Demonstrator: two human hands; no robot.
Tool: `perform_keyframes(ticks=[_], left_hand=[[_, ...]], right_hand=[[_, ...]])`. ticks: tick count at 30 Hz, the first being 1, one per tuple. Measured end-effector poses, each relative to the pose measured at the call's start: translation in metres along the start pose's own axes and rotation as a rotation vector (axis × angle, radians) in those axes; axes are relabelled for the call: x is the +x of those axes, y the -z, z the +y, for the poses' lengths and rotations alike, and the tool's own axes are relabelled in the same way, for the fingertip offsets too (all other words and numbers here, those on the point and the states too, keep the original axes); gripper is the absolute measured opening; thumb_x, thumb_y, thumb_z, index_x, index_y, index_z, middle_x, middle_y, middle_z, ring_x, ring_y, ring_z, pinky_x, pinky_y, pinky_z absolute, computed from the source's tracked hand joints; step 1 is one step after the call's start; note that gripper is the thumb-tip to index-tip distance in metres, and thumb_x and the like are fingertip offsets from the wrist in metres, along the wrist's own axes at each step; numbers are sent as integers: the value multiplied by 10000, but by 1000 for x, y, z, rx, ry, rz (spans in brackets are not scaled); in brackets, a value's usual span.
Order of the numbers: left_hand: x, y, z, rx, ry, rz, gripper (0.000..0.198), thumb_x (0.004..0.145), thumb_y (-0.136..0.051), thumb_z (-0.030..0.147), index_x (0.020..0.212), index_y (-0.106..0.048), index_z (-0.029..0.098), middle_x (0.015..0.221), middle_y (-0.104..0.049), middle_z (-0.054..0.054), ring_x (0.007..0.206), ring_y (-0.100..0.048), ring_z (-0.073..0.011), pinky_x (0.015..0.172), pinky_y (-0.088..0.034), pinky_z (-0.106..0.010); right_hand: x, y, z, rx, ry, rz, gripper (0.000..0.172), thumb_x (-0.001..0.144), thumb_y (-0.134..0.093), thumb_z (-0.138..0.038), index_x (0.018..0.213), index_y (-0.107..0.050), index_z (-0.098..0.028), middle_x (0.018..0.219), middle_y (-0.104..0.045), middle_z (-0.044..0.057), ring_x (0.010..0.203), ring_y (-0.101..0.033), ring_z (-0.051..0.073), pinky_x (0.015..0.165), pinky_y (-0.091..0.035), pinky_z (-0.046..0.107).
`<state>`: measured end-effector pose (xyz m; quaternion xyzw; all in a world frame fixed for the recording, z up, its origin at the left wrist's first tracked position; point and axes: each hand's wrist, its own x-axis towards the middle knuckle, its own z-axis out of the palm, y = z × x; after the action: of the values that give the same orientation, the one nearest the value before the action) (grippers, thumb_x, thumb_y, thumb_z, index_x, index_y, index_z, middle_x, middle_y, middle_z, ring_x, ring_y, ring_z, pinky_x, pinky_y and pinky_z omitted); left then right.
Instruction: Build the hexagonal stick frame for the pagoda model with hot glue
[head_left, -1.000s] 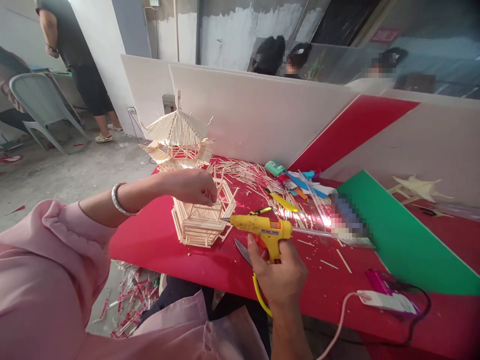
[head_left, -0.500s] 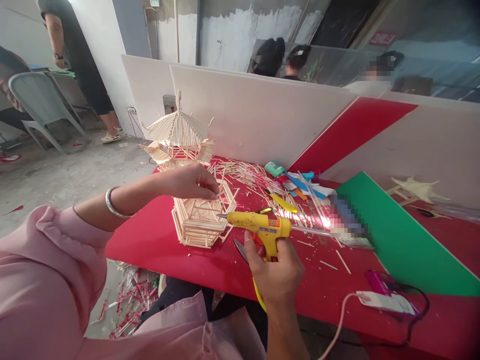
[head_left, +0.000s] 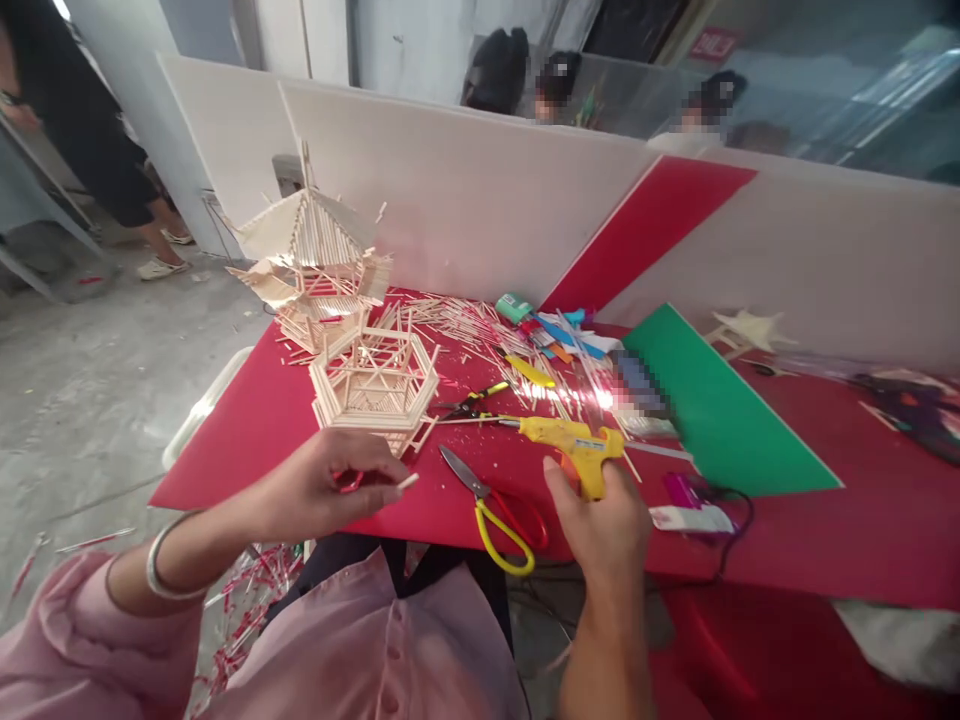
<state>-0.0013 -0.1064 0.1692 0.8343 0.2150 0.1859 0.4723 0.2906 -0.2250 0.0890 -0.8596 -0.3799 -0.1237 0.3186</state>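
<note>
My left hand [head_left: 337,485] is closed in a pinch on a short wooden stick [head_left: 409,481], just in front of a hexagonal stick framework [head_left: 326,400]. In my right hand [head_left: 609,520] is a yellow glue gun [head_left: 566,437], its nozzle pointing left toward the framework but apart from it. Scissors [head_left: 463,470] with one yellow and one red handle loop lie on the table between my hands. Behind the nozzle are black-and-yellow pliers [head_left: 474,403]. A roofed pagoda model [head_left: 311,235] made of sticks stands behind the framework.
Many loose sticks [head_left: 457,325] are spread over the red tabletop [head_left: 247,440]. A yellow-handled tool [head_left: 529,370] and a green roll-like item [head_left: 514,307] lie among them. A green board [head_left: 720,420] leans at right. White panels [head_left: 450,200] border the back. Scraps litter the floor.
My left hand has come down from over the framework toward me, and the stick in its pinch now shows. The glue gun has drawn away to the right. The view has shifted, uncovering the scissors.
</note>
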Motion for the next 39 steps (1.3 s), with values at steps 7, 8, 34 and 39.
perform_keyframes(ticks=[7, 8, 34, 39], left_hand=[[19, -101, -51, -307, 181, 49, 253, 888, -606, 435, 855, -663, 190, 857, -674, -46, 804, -612, -182, 735, -483, -285], [22, -110, -56, -336, 192, 74, 254, 893, -595, 438, 846, -647, 194, 855, -669, -47, 814, -612, -186, 753, -487, -295], [50, -140, -78, -785, 248, 282, 451, 802, -696, 586, 880, -602, 152, 710, -676, -33, 555, -612, -119, 582, -520, -255], [46, -138, -76, -642, 167, 304, 356, 884, -642, 500, 865, -655, 144, 747, -705, -56, 615, -642, -130, 635, -532, -253]], right_hand=[[14, -29, 70, -251, -82, -367, 428, 784, -579, -576, 785, -689, -163, 675, -656, 71, 613, -576, 207, 568, -393, 291], [10, -30, 70, -251, -68, -358, 469, 796, -575, -589, 853, -703, -141, 757, -686, 102, 678, -605, 224, 608, -420, 303], [-55, -12, 44, 267, 288, -556, 597, 879, -538, -510, 1368, -476, -173, 966, -673, 92, 877, -662, 240, 768, -546, 343], [-61, -11, 32, 154, 289, -602, 555, 909, -506, -506, 1370, -489, -197, 1135, -675, 118, 958, -679, 252, 786, -543, 357]])
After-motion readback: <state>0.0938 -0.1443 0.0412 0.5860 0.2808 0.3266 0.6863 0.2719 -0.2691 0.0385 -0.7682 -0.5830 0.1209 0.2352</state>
